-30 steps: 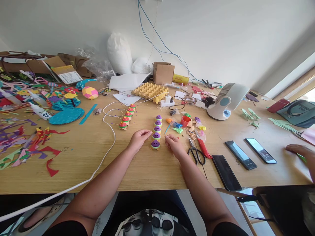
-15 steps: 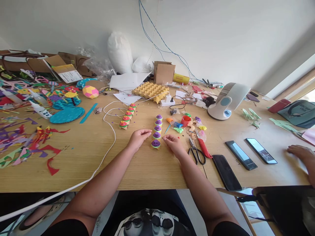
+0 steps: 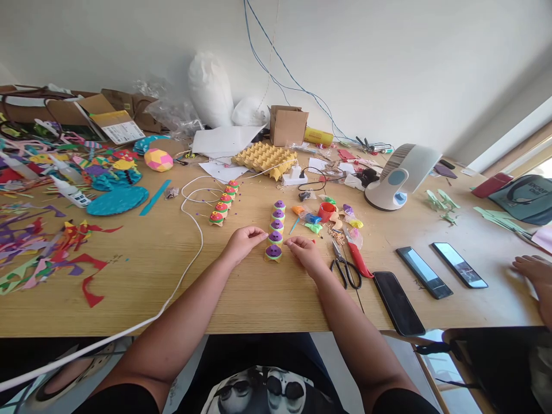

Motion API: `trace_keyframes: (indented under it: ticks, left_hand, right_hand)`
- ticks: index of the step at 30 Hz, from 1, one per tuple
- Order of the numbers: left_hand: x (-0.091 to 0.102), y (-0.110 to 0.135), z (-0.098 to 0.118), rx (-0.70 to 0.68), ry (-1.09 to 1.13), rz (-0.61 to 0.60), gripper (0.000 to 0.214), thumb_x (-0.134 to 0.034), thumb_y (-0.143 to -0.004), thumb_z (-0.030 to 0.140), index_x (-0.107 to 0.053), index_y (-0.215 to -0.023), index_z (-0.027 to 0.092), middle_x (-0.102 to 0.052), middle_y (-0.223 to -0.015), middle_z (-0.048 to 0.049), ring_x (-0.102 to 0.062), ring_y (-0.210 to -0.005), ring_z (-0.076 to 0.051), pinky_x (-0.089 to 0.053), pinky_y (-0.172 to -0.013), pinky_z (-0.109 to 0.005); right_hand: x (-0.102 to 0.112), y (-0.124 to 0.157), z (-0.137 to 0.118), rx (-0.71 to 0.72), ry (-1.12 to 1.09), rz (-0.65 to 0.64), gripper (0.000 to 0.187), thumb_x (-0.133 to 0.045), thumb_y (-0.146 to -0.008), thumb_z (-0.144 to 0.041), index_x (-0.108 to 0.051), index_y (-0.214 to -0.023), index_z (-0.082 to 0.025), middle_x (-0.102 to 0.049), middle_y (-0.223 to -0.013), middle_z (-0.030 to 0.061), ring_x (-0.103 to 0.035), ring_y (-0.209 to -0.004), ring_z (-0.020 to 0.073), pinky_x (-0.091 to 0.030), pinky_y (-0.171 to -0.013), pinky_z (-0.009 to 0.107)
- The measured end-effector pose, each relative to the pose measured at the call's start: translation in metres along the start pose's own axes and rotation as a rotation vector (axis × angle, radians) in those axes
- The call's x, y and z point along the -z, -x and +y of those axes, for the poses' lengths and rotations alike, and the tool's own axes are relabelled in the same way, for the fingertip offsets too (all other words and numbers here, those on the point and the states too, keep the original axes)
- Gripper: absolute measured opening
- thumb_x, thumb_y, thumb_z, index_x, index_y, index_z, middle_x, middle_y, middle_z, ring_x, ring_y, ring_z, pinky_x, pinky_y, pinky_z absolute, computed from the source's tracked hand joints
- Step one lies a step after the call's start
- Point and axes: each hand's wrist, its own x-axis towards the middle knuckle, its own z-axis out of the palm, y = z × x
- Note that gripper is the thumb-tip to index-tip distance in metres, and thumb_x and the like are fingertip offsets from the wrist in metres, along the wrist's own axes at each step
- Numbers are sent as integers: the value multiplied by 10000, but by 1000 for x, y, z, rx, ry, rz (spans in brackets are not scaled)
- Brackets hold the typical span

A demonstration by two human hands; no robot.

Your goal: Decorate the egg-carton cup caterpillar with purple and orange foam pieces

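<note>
Purple-topped paper cups [image 3: 275, 233] stand in a near-to-far row on the wooden table [image 3: 181, 287], the nearest cup between the left hand [image 3: 241, 242] and the right hand [image 3: 305, 253], both loosely curled with fingertips just beside it, any grip impossible to tell.

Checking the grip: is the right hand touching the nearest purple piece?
Cannot tell: head view shows right hand fingertips beside the purple piece, contact unclear.

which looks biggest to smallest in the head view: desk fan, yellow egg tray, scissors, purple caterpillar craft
1. desk fan
2. yellow egg tray, farther back so unsure
3. scissors and purple caterpillar craft: about alike
</note>
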Motion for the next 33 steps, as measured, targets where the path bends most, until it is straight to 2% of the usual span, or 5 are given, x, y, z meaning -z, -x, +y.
trace_keyframes:
  ticks: [9, 15, 22, 28, 33]
  left_hand:
    - [7, 3, 9, -30, -126, -113, 411, -698, -766, 593, -757, -856, 196, -751, -898, -39, -630, -854, -211, -446, -791, -282]
    - [15, 4, 15, -14, -151, -145, 394, -704, -768, 579, -749, -849, 197, -730, -840, -19, -599, -772, -182, -433, -723, -262]
    - [17, 5, 16, -4, -169, -193, 374, -729, -747, 553, -725, -826, 188, -697, -792, -14, -574, -726, -166, -424, -686, -260]
    - [19, 4, 11, -16, -217, -248, 341, -747, -728, 526, -723, -794, 192, -674, -739, -8, -560, -693, -162, -403, -641, -259]
    - [21, 3, 12, -22, -275, -296, 309, -704, -769, 487, -758, -872, 201, -740, -871, -42, -630, -809, -203, -457, -737, -289]
  right_hand:
    - [0, 1, -2, 33, 75, -7, 376, -683, -738, -558, -630, -720, -187, -426, -580, -45, -307, -536, 93, -213, -498, 247]
    - [-2, 0, 0, 45, 86, -30, 373, -716, -710, -534, -678, -779, -170, -541, -644, -21, -383, -566, 98, -253, -525, 243]
    - [-1, -3, 3, 40, 24, -82, 405, -781, -661, -524, -652, -786, -161, -579, -660, -13, -433, -584, 99, -270, -534, 233]
    - [0, -4, 5, 50, 63, -91, 434, -784, -650, -550, -616, -781, -172, -520, -631, -33, -371, -562, 94, -223, -520, 239]
    - [1, -1, 0, 85, 168, -85, 414, -670, -743, -581, -611, -758, -171, -460, -621, -39, -336, -559, 94, -223, -524, 248]
